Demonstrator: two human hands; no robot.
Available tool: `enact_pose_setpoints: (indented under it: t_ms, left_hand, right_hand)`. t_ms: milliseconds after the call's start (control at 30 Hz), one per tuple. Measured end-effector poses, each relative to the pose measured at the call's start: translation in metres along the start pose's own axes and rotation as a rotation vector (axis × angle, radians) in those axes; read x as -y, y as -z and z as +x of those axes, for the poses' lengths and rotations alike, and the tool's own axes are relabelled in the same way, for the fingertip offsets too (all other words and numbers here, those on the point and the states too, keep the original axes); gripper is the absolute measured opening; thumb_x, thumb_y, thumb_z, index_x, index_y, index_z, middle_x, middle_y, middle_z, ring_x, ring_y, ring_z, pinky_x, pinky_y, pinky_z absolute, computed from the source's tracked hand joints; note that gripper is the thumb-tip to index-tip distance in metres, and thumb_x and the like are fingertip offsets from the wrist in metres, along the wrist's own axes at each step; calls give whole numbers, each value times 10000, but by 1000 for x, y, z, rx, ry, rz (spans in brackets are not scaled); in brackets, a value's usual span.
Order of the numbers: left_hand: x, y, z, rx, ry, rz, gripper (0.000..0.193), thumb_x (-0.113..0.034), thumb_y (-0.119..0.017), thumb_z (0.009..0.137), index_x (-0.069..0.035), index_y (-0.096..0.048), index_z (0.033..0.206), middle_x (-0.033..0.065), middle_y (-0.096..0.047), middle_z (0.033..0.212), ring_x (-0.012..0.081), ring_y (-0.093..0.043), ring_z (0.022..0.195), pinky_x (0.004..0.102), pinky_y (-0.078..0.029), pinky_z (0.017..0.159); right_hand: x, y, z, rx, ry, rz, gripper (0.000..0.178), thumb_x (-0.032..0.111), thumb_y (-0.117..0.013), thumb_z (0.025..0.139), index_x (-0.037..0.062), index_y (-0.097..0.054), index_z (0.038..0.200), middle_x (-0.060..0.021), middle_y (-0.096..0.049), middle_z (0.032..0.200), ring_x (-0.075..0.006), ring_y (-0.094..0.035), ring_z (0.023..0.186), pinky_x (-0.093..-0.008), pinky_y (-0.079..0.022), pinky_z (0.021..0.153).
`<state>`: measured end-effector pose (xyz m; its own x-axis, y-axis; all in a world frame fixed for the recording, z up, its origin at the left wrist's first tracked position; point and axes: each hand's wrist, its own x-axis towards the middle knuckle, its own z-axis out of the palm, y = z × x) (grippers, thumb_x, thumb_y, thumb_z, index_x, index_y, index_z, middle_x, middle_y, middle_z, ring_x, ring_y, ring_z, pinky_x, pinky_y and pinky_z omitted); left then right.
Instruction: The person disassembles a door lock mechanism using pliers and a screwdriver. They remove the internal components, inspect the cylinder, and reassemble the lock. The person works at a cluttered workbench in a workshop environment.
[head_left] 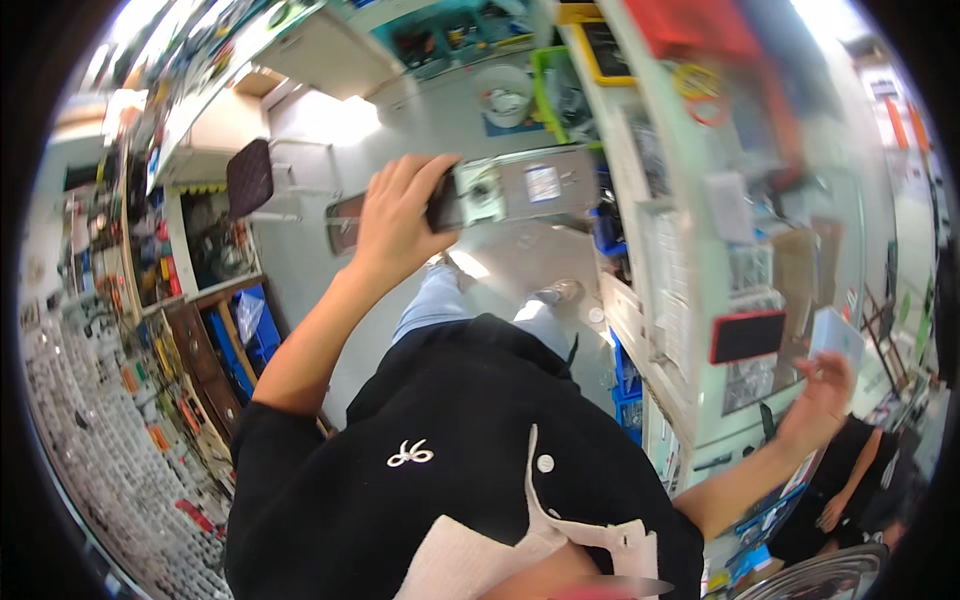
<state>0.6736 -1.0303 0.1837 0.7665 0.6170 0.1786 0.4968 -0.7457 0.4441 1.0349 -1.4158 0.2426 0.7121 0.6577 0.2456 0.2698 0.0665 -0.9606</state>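
Observation:
Out in front of me, my left hand (395,215) is closed round a dark part of a long, flat grey-brown piece (525,188). The piece has a silver metal fitting (481,190) beside my fingers and a white label (544,183) farther right; its exact kind is unclear. Over on the right, my right hand (820,400) is raised near the glass counter, its fingers bent at the lower edge of a small pale blue box (838,336). My fingers seem closed on the box, though blur softens the contact. Left of them lies a dark, phone-like slab (748,337) with a red rim.
A glass-topped counter (700,400) runs along my right side. Shelves with many small goods (120,420) fill the left. A stool (250,178), a white bucket (503,96) and a green bin (560,92) stand ahead. Another person (845,480) is at the lower right.

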Motion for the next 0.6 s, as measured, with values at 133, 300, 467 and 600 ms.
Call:
enact_pose_setpoints:
  t_ms: [133,300,467,600]
  left_hand:
    - [86,38,2,-66,-55,-55,712,-86,-769,577,-103,-561,1257,97,-560,1076,293,-543,992,403,-430,885]
    - [201,105,-47,-144,15,-25,761,-104,-818,518,-111,-555,1233,95,-558,1078,313,-537,1008,425,-422,857]
    - [297,165,-114,-127,338,-67,771,-137,-825,550,-128,-502,1249,92,-533,1073,299,-535,991,409,-416,825]
    - [364,181,-134,-6,493,-177,727,-217,-810,627,-73,-492,1264,124,-544,1046,323,-572,942,415,-458,792]
  right_hand:
    - [-29,-268,10,372,-194,17,823,217,-786,714,-20,-426,1416,-148,-488,1409,-273,-452,1330,-440,-349,1106]
    - [-5,-532,46,634,-197,235,886,202,-768,757,56,-315,1504,-144,-459,1437,-237,-466,1280,-344,-356,1077]
    - [13,-706,37,750,-464,276,516,87,-639,847,23,-498,1339,-145,-616,1246,-196,-576,1141,-324,-460,988]
    - [6,-801,49,926,-524,280,434,14,-579,846,32,-545,1279,-111,-644,1174,-172,-623,1033,-298,-518,914]
